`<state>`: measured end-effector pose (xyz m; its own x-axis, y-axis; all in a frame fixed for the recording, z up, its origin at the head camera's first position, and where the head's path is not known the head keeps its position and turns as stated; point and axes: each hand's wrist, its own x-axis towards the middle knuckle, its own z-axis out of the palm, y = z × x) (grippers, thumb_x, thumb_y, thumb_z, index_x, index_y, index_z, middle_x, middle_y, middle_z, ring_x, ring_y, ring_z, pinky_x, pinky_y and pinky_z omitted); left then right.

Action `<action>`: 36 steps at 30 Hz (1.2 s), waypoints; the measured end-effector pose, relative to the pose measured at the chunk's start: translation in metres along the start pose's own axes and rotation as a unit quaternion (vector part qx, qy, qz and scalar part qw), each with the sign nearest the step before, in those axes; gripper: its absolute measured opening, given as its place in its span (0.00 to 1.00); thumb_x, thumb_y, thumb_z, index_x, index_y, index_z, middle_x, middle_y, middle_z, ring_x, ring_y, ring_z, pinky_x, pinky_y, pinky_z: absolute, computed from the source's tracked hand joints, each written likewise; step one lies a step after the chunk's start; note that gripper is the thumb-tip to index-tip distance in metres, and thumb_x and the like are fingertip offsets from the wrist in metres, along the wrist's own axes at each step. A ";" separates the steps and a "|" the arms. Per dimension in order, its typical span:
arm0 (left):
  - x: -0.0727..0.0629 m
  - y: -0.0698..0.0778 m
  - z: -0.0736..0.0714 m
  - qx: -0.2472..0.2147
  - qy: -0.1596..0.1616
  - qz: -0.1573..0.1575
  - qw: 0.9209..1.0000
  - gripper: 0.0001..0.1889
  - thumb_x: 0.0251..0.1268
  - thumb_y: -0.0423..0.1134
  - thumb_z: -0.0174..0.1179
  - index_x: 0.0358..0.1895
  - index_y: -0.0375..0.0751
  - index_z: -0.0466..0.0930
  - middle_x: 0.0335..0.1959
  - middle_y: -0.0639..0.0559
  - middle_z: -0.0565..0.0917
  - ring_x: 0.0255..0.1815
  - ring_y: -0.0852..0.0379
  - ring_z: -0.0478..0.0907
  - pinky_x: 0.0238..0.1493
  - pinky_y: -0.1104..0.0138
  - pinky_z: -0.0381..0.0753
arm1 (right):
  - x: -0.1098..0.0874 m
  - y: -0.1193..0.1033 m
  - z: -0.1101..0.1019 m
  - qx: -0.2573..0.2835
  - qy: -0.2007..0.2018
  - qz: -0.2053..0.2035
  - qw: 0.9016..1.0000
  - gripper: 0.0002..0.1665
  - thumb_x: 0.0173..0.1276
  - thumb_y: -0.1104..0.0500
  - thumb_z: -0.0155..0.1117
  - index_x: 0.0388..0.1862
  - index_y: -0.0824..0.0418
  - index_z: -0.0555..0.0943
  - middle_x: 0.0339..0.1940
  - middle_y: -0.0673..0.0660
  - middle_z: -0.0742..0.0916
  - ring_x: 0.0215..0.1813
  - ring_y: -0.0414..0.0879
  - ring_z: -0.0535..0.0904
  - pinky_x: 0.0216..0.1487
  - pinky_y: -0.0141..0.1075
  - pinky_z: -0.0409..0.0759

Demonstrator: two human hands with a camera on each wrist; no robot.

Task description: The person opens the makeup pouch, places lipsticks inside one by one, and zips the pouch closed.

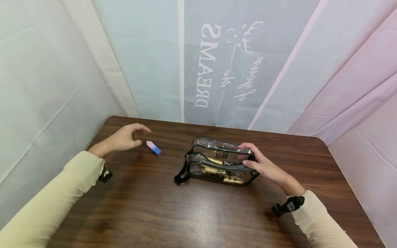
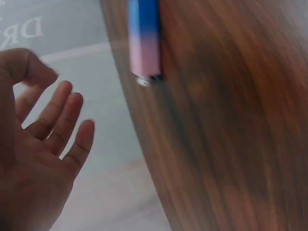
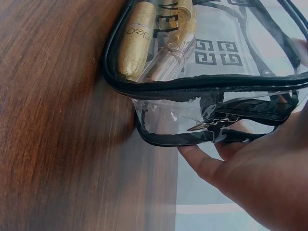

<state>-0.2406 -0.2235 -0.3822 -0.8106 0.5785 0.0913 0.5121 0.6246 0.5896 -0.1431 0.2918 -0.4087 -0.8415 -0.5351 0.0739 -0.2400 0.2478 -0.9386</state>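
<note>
A slim stick (image 1: 153,148), pink fading to blue, lies on the table with a small metal loop at its pink end. Just left of it hovers my left hand (image 1: 125,137), fingers loosely bent and thumb apart, holding nothing. In the left wrist view the same stick (image 2: 144,38) appears beyond the fingertips. My right hand (image 1: 263,165) grips the right end of a clear zip pouch (image 1: 221,166) with black piping, thumb on the front rim and fingers at the back one. Inside lie several gold tubes (image 3: 137,43); the zip pull (image 3: 214,124) shows near that hand.
The pouch's black wrist strap (image 1: 183,174) trails to its left on the brown wooden table (image 1: 173,213). Behind the table's far edge hangs a printed fabric backdrop (image 1: 155,69), with more cloth at both sides.
</note>
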 end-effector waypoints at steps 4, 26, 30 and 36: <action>-0.002 -0.014 0.007 0.020 -0.041 -0.018 0.999 0.26 0.61 0.24 0.65 0.65 0.32 0.75 0.62 0.36 0.77 0.62 0.36 0.73 0.62 0.41 0.72 | 0.000 0.001 0.000 0.002 -0.001 -0.001 1.000 0.27 0.78 0.73 0.48 0.72 0.67 0.57 0.73 0.69 0.60 0.68 0.60 0.73 0.59 0.29 0.76; 0.004 -0.038 0.031 0.017 -0.053 -0.050 0.997 0.25 0.65 0.30 0.69 0.65 0.31 0.77 0.62 0.32 0.77 0.61 0.34 0.75 0.61 0.41 0.73 | 0.000 0.001 -0.001 -0.003 -0.004 0.014 1.000 0.27 0.79 0.72 0.48 0.73 0.64 0.57 0.74 0.68 0.60 0.70 0.63 0.71 0.59 0.30 0.75; 0.008 -0.035 0.037 0.026 -0.050 -0.047 0.997 0.23 0.64 0.34 0.71 0.61 0.32 0.80 0.59 0.34 0.79 0.59 0.37 0.76 0.60 0.42 0.74 | 0.000 0.000 -0.001 -0.002 -0.004 0.014 1.000 0.27 0.80 0.71 0.47 0.73 0.64 0.57 0.75 0.69 0.59 0.70 0.62 0.71 0.59 0.30 0.75; 0.011 -0.034 0.043 0.042 -0.043 -0.045 0.997 0.19 0.61 0.37 0.74 0.54 0.35 0.84 0.51 0.40 0.81 0.50 0.44 0.77 0.54 0.48 0.76 | 0.000 0.000 -0.001 -0.002 -0.005 0.015 1.000 0.27 0.80 0.71 0.47 0.73 0.64 0.57 0.75 0.69 0.59 0.70 0.62 0.71 0.60 0.31 0.76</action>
<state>-0.2543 -0.2159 -0.4360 -0.8294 0.5579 -0.0299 0.4627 0.7159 0.5229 -0.1430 0.2926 -0.4084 -0.8432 -0.5359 0.0426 -0.2170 0.2667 -0.9391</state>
